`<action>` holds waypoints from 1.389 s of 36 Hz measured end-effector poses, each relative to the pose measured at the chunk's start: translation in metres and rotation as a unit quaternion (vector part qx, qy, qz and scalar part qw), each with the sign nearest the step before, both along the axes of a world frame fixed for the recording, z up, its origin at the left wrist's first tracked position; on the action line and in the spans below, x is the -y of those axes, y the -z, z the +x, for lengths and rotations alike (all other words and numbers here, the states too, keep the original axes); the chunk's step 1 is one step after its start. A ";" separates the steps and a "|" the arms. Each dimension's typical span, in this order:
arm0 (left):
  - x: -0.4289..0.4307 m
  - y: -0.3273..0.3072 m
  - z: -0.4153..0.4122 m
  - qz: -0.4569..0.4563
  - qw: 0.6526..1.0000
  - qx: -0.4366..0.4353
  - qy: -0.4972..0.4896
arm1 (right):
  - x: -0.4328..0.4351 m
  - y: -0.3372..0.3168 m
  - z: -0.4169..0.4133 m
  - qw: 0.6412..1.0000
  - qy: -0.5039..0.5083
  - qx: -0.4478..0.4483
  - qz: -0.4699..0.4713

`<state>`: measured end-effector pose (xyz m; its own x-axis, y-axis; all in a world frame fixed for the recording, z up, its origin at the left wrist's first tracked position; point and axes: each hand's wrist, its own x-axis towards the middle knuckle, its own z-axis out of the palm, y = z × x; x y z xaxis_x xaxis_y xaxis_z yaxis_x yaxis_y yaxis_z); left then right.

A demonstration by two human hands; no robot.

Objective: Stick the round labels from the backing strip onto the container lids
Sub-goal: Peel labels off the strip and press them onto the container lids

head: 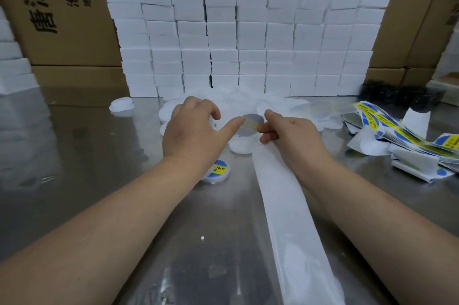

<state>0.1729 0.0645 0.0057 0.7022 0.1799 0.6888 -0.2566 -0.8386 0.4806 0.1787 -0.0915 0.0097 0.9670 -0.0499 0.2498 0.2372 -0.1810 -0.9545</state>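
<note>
Round label (250, 123): held up over the middle of the tabletop (87, 155), between both hands.
Right hand (290, 136): pinches the label's right edge; backing strip (285, 205) trails to the near edge.
Left hand (193, 128): fingers curled, apparently round a white lid (211, 121); thumb touches the label's left edge.
Procedure: keep the label taut, centre it over the lid, press outward from one edge.

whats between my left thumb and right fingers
A round label, the left hand touching one edge, the right hand pinching the other, above a bare white lid. The head view shows it.
</note>
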 end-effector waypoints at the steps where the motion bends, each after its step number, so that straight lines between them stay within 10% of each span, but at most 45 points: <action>1: 0.000 0.000 0.000 0.008 1.000 0.002 0.000 | 0.000 -0.001 0.000 1.000 0.002 -0.004 0.003; 24: 0.000 0.003 0.006 0.083 0.996 0.030 -0.004 | 0.002 -0.001 -0.001 1.000 0.025 -0.010 0.001; 33: 0.000 0.003 0.012 -0.172 0.982 0.006 0.077 | -0.003 -0.001 -0.002 0.999 -0.014 -0.010 0.031; 50: 0.004 -0.011 0.009 -0.610 0.687 -0.180 0.352 | -0.008 0.004 -0.005 0.993 -0.115 -0.013 0.002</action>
<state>0.1820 0.0606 0.0166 0.9962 -0.0027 0.0866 -0.0729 0.5147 0.8543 0.1736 -0.0837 0.0061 0.9592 0.1724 0.2240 0.2463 -0.1209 -0.9616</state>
